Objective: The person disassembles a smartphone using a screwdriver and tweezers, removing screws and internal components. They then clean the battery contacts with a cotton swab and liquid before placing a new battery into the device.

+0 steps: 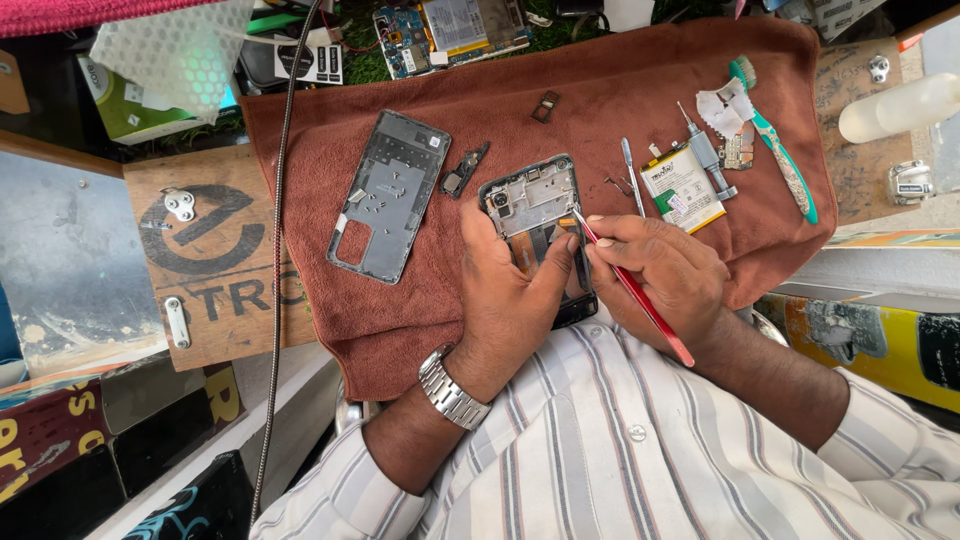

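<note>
An opened phone [532, 200] with its back removed lies on a brown cloth [620, 90]. My left hand [505, 290] grips the phone's lower part, thumb across its frame. My right hand [665, 270] holds a red-handled tool [640, 295] like a pen, its thin metal tip touching the phone's right edge. The detached back cover [390, 195] lies to the left with several tiny screws on it.
On the cloth lie a phone battery [683, 188], a screwdriver [705, 150], a metal pry tool [632, 175], a green toothbrush [780, 140], a small black part [465, 170]. A circuit board [450, 30] sits beyond the cloth; a white bottle [900, 108] lies at right; a cable [280, 250] hangs at left.
</note>
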